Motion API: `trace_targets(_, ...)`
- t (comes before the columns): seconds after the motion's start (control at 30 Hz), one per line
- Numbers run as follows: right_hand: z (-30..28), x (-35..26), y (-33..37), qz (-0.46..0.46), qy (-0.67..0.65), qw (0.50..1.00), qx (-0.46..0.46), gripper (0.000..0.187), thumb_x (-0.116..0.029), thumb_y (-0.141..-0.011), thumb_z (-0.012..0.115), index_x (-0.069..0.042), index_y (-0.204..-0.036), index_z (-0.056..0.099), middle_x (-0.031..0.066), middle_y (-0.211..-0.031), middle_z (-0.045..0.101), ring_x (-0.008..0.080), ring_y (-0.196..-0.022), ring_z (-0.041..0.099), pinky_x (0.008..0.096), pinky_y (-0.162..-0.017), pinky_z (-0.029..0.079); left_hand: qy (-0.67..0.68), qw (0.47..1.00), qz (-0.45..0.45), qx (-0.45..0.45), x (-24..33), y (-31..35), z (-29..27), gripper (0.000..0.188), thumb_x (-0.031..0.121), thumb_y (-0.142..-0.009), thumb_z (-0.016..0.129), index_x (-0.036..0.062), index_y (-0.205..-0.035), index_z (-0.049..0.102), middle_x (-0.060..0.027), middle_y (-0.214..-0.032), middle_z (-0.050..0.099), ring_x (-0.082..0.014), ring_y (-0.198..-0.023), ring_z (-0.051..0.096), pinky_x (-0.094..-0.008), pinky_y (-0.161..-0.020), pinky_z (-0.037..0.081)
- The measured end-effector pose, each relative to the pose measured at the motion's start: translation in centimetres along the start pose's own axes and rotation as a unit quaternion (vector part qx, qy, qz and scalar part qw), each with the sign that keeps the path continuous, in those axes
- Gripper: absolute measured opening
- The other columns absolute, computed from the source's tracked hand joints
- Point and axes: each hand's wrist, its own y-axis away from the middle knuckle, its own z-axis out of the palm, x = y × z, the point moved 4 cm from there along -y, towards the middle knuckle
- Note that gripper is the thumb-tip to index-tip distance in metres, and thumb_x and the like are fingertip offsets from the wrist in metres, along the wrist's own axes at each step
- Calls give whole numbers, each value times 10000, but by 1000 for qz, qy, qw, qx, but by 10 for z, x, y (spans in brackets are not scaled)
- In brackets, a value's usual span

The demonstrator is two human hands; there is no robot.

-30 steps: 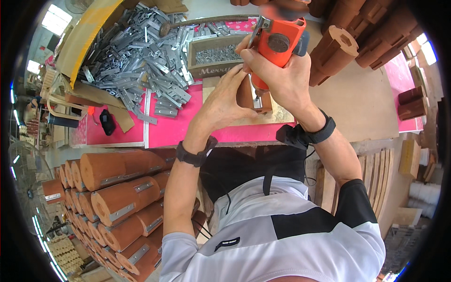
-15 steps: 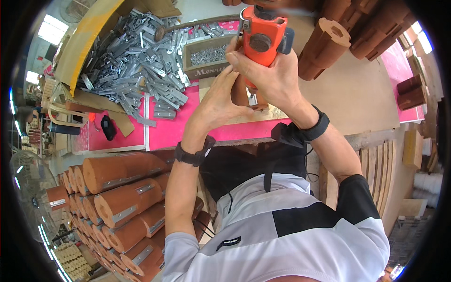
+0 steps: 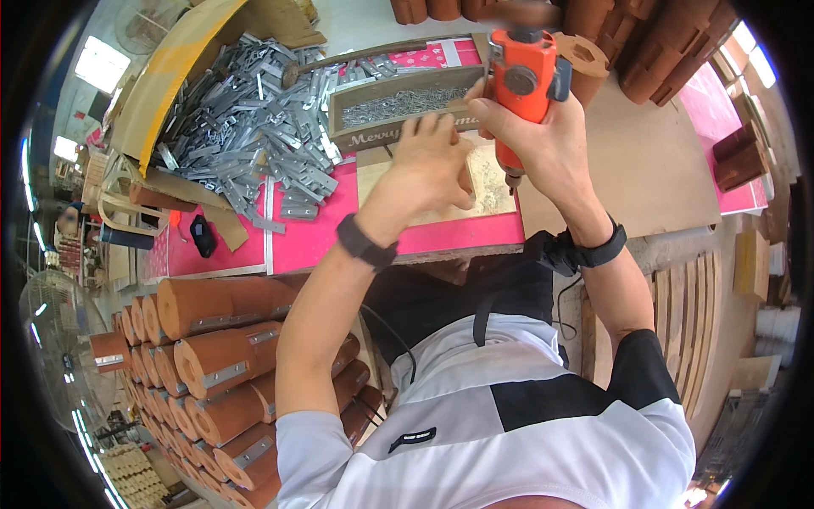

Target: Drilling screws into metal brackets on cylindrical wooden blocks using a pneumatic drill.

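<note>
An orange power screwdriver (image 3: pixel 527 93) is in my right hand (image 3: pixel 547 140), whose fingers wrap round its body. Its bit points down at the right edge of a pale wooden board (image 3: pixel 492 188). My left hand (image 3: pixel 424 165) is over the board with bent fingers spread and the thumb apart; nothing shows in it, though its palm side is hidden. Just beyond that hand stands a wooden box (image 3: pixel 356 136) of small screws (image 3: pixel 407 105). To its left lies a large heap of flat metal plates (image 3: pixel 263 127) with holes.
An opened cardboard carton (image 3: pixel 170 93) surrounds the plates. Brown wooden cylinders (image 3: pixel 678 55) stand at the back right; others with metal plates (image 3: pixel 212 373) are stacked at lower left. A black object (image 3: pixel 202 236) lies on the pink table cover (image 3: pixel 309 246). A brown sheet (image 3: pixel 627 170) spreads rightward.
The screwdriver has moved right and lifted away from the brown wooden piece beneath it, which no longer shows. My left hand has shifted toward the screw box and its fingers have bent.
</note>
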Motion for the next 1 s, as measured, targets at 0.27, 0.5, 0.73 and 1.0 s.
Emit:
trace_targets(0.27,-11,3,7,42,-41,998,5,303,-184,-796,748,-12,-981,582,17,-853,634,80,-727,565,254,-647,481,27,991,-60,-114,-3,-3,-23,672,219,-572,748,117,-1224,618,-212,-1256,492,-345,-1146,468,-426,-964,403)
trace_targets(0.5,-4,10,0,32,-58,998,16,284,-180,-797,741,-21,-973,586,8,-835,627,78,-709,558,239,-630,471,273,956,-68,82,-32,52,3,722,294,-609,827,117,-1249,544,-230,-1354,346,-421,-1272,398,-454,-1080,368)
trace_targets(0.73,7,13,0,47,-68,997,-6,276,-162,-794,746,-25,-983,598,5,-842,623,77,-717,558,232,-660,473,316,940,-86,95,-35,64,21,727,247,-593,858,147,-1236,534,-200,-1399,323,-419,-1287,391,-467,-1062,377)
trace_targets(1.0,13,13,0,44,-97,994,-9,244,-111,-824,724,-4,-1002,595,19,-863,637,85,-756,581,248,-694,496,351,928,-91,92,-53,51,26,745,310,-589,872,117,-1222,530,-202,-1382,342,-416,-1232,455,-451,-1012,426)
